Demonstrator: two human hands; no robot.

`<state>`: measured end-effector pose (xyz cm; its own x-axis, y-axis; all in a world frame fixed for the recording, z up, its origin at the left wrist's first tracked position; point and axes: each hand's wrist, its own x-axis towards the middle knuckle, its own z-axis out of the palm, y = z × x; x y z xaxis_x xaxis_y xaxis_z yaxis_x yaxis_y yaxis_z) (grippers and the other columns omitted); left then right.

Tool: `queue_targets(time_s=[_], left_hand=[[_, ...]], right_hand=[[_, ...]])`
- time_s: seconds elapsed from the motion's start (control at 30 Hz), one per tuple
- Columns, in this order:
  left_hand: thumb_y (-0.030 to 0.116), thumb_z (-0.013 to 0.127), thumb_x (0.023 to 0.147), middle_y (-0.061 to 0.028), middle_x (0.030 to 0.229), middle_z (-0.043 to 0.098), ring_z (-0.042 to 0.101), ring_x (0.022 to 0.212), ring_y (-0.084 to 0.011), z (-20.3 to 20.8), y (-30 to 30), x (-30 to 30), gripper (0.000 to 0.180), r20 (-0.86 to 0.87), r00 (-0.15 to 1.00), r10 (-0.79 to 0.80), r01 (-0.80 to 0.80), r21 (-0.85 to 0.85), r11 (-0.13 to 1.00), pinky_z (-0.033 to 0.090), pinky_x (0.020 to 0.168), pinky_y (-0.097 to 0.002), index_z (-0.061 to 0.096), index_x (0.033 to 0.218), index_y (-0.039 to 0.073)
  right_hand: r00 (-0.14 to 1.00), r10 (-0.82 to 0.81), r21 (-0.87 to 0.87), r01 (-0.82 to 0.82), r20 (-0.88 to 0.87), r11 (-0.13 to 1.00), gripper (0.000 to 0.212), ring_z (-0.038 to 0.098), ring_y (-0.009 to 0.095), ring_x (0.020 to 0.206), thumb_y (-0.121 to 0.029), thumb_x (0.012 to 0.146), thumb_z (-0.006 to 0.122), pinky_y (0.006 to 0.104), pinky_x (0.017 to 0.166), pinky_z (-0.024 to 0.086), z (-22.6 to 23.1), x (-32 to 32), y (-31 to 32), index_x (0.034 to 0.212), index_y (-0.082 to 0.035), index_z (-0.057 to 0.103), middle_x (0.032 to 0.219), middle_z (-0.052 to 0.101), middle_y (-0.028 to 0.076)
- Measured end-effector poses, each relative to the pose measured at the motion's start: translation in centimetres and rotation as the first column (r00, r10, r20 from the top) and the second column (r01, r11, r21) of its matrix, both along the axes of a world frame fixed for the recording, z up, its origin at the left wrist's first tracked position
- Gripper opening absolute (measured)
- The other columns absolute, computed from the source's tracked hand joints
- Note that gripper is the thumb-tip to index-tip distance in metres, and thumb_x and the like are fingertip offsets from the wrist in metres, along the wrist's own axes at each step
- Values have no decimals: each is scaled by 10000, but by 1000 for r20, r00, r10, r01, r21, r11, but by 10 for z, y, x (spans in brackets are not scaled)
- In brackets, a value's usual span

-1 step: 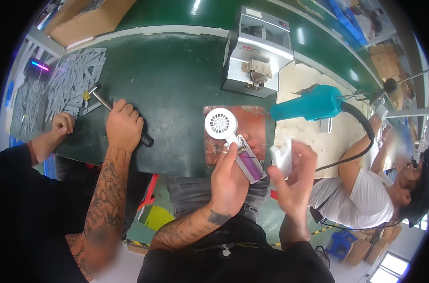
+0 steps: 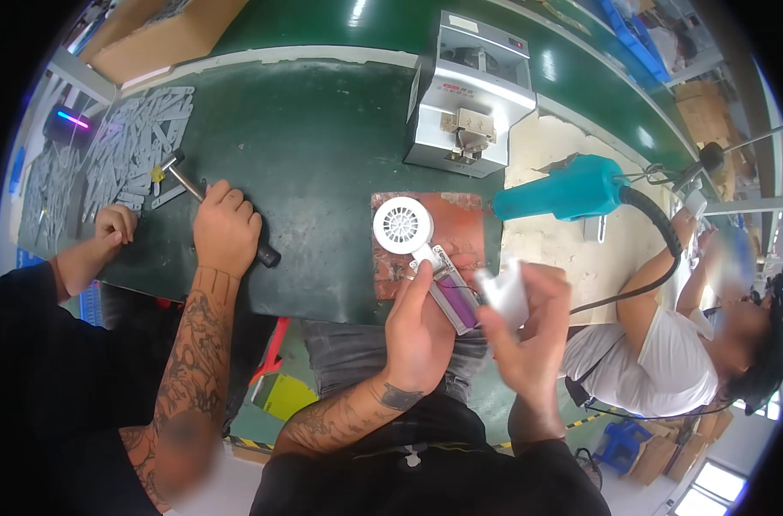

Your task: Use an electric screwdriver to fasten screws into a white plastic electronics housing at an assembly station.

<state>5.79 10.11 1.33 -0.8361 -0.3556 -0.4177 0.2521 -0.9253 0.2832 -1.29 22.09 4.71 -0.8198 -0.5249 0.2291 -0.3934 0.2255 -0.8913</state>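
Note:
My left hand (image 2: 419,344) grips a small white handheld fan (image 2: 402,225) by its handle. The round grille points away from me, and the opened handle shows a purple battery (image 2: 458,301) and a thin dark wire. Just to the right, my right hand (image 2: 533,322) pinches a white plastic cover piece (image 2: 505,294), blurred by motion. That piece is close beside the handle's lower end; whether they touch I cannot tell. Below the fan lies a worn reddish mat (image 2: 460,215) on the green table.
A teal electric screwdriver (image 2: 559,191) hangs right of the mat. Behind stands a grey machine (image 2: 470,112). At left, a co-worker's hand (image 2: 226,225) holds a hammer (image 2: 183,176) near a pile of grey strips (image 2: 142,129). Another person (image 2: 666,353) sits at right.
My right hand has moved left with the white cover piece, closer to the fan's handle. The left hand and the fan have hardly moved.

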Motion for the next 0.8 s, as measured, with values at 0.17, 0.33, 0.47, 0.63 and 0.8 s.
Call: queue_targets(time_s=[0.17,0.33,0.47,0.63,0.8], left_hand=[[562,311,1133,-95,1358,623,586,1269,-224,8,2,0,608,-46,999,30,-29,27,999,436,1110,-404,535,1404,65],[578,276,1135,-77,1365,617,573,1291,-218,9,2,0,637,-74,997,22,-21,15,1000,422,1130,-401,526,1419,65],[584,264,1136,-66,1389,602,558,1309,-211,8,2,2,651,-86,996,17,-17,-2,1000,412,1146,-394,521,1432,65],[571,263,1139,-70,1410,595,550,1327,-211,4,3,2,645,-131,991,20,-24,-33,999,401,1158,-397,513,1443,60],[430,365,1148,-95,1448,586,543,1344,-218,-3,3,4,522,-65,998,10,-14,-55,998,399,1167,-403,494,1476,44]], right_hand=[[958,102,314,-14,-267,949,537,662,305,1024,-36,763,882,399,840,565,28,12,-28,1236,12,631,1129,616,172],[910,192,405,-30,-368,914,551,613,386,1026,-65,793,853,467,822,548,20,9,-36,1273,15,593,1174,598,186],[927,170,411,-19,-335,911,553,590,385,1028,-53,786,849,472,827,529,13,10,-40,1269,16,588,1157,576,189],[921,169,378,-26,-350,925,549,570,390,1009,-45,788,839,479,812,516,4,10,-38,1269,12,583,1137,561,183],[887,182,377,-9,-424,926,567,549,364,985,-70,762,851,461,790,497,-5,6,-33,1270,-2,608,1124,561,155]])
